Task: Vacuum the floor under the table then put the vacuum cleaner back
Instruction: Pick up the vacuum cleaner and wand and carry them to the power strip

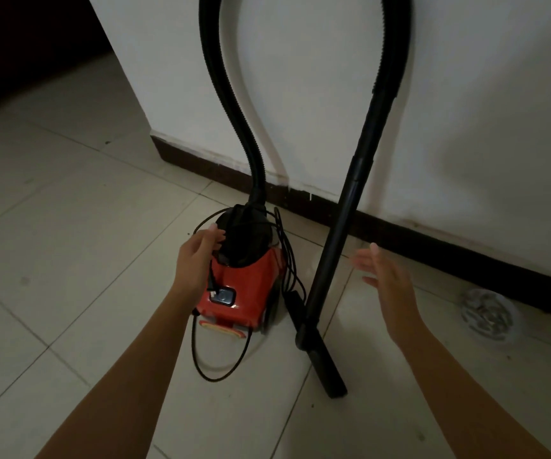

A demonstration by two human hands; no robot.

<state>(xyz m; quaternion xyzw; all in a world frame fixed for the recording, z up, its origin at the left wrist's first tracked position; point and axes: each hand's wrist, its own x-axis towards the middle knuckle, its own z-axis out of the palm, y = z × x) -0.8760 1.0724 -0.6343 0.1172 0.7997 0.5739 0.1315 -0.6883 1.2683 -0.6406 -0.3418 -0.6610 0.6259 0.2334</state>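
Our left hand [198, 260] curls round the black power cord [214, 379], and the plug [212, 290] dangles just below the palm against the red vacuum cleaner [247, 286]. Our right hand [386, 279] hangs open with straight fingers, just beside the black wand [350, 200] but not touching it.

The cleaner sits on the tiled floor [68, 226], close to the dark skirting [433, 240] of a white wall [300, 77]. Loose loops of cord lie around its body. A ribbed hose [227, 94] climbs from its black top and arches out of frame towards the wand. The wand leans with its nozzle [325, 369] on the floor beside the body. A round, clear object [489, 314], too blurred to name, lies to the right. No table shows.

We judge the body to be hard plastic, compact and of moderate weight, best lifted from its top, though we cannot make out a handle there. The wand looks stiff and light and is best gripped mid-shaft. The hose is springy and will tug and sway. The limp cord is likely to snag underfoot or under the body unless it is gathered first.
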